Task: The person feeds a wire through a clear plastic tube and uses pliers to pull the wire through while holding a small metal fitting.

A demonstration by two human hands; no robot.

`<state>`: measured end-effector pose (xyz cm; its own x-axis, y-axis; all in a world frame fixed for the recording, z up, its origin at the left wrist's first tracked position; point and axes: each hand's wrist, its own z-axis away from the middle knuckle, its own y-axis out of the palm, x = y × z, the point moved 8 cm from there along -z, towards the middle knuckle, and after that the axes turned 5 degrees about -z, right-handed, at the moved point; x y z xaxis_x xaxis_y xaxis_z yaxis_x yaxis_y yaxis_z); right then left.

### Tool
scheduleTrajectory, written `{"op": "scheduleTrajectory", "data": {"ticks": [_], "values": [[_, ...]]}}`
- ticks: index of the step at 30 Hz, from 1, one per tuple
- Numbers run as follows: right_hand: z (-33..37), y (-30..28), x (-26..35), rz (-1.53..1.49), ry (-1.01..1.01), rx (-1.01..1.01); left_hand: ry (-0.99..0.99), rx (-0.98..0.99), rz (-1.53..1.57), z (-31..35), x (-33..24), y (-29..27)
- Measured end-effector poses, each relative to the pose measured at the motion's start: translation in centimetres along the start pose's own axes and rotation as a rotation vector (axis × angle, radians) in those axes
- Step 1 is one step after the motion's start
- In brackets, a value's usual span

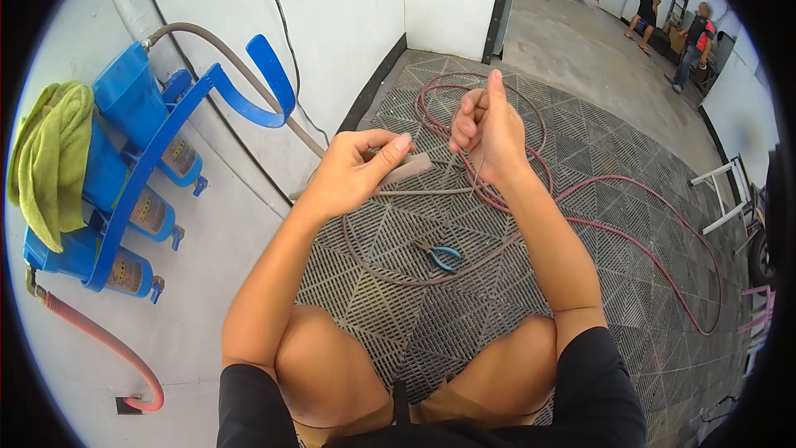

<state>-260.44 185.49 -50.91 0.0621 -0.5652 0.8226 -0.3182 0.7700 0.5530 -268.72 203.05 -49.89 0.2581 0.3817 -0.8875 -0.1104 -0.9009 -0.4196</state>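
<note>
At the far left of the frame, a green towel (54, 153) drapes over the upper end of a row of blue filter canisters (145, 99), fixed along the white wall with a curved blue bracket (149, 166) in front of them; a ribbed red hose (108, 340) bends down from the lowest one, and a brownish hose (207, 33) arcs away from the top one. Left of centre, the left hand (352, 170) has its grip closed, thumb and fingers bunched around a pale grey piece (412, 168) — this sticks out to the right beneath the thumb, near the middle of the frame. Below it, blue-handled pliers (445, 259) lie on the grey lattice floor (365, 299). Just right of centre, the right hand (497, 137) is raised with one digit pointing up and the others loosely curled; its grip looks partly open, though I cannot tell whether it has hold of anything. A long red hose (638, 245) loops behind this hand and across the right half of the floor. Two people stand at the upper right — well apart from the hands — and a white frame (720, 191) stands at the right edge.
</note>
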Motion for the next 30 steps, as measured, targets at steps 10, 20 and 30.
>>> {"op": "scheduleTrajectory", "data": {"ticks": [10, 20, 30], "values": [[0.8, 0.8, -0.3, 0.063, 0.035, -0.121, 0.130, 0.088, 0.028, 0.0, -0.4, 0.9], [1.1, 1.7, -0.9, 0.292, 0.114, 0.146, 0.247, -0.071, -0.383, -0.3, -2.6, 0.8], [0.0, 0.0, 1.3, -0.199, 0.076, 0.275, 0.307, -0.086, -0.409, -0.7, -2.0, 1.2]]}}
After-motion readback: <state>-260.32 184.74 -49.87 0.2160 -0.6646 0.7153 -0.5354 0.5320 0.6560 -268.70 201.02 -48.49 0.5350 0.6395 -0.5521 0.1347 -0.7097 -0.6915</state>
